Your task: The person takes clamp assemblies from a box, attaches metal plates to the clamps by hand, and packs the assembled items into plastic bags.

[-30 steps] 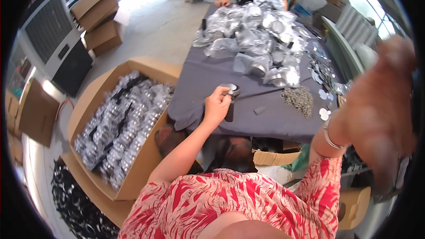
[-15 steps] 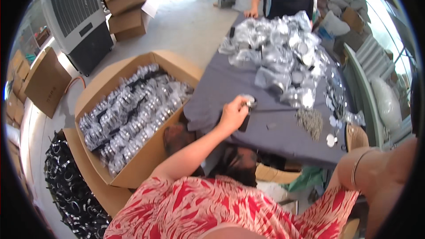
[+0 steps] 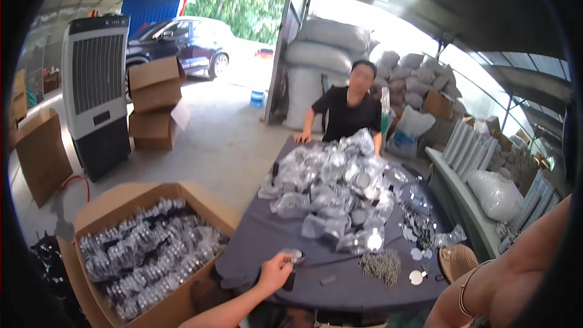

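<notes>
Left hand [image 3: 275, 273], 6 o'clock, hides part of round metal piece [image 3: 296, 256]; details too small for me. Right hand outside my view, arm [image 3: 516, 273] cut by rim, 4 o'clock. Black heap [image 3: 53, 267], 8 o'clock, blurred.

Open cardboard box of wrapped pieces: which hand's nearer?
Left. The left hand holds a round metal piece, just right of the box; the right hand is at the picture's far right, much farther off.
</notes>
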A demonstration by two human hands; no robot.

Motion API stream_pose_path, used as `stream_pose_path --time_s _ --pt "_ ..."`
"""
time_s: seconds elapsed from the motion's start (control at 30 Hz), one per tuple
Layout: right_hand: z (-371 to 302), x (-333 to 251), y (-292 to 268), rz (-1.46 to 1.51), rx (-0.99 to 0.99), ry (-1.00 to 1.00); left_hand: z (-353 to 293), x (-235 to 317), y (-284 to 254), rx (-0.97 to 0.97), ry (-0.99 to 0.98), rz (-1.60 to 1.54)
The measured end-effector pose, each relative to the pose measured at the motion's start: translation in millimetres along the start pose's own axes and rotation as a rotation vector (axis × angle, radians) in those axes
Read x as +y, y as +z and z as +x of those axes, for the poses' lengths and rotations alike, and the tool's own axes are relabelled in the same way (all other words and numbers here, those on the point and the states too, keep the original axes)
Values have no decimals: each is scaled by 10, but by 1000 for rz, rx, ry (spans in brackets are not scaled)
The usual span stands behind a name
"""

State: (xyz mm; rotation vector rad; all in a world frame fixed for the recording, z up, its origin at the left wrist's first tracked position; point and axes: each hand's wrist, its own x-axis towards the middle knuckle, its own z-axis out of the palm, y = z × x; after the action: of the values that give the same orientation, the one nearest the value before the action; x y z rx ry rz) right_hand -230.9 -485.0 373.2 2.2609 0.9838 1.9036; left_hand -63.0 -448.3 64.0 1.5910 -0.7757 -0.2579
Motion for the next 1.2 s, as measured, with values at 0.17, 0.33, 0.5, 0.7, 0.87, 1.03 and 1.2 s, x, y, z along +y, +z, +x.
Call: stream_pose_path --time_s 0.17,0.33,0.5,0.7,0.87,1.03,1.2 --pt "-139 -15 -50 -20 -18 -42 -5 -27 9 42 101 -80" --pt "-84 -163 -328 -86 76 -102 25 -12 3 21 95 -60" --pt "-795 -65 -641 -465 191 517 34 -89 35 -31 -31 -247" --pt "-2548 -228 -541 -277 -123 1595 48 -98 32 -55 -83 -303" --pt "-3188 -319 -483 -299 -124 1670 34 -38 41 -3 -43 -216" --pt "-3193 -379 -587 -344 -114 1655 17 -19 14 -33 -69 -277" --pt "-3254 -601 -561 -376 -125 1691 28 -47 28 -59 -61 -334"
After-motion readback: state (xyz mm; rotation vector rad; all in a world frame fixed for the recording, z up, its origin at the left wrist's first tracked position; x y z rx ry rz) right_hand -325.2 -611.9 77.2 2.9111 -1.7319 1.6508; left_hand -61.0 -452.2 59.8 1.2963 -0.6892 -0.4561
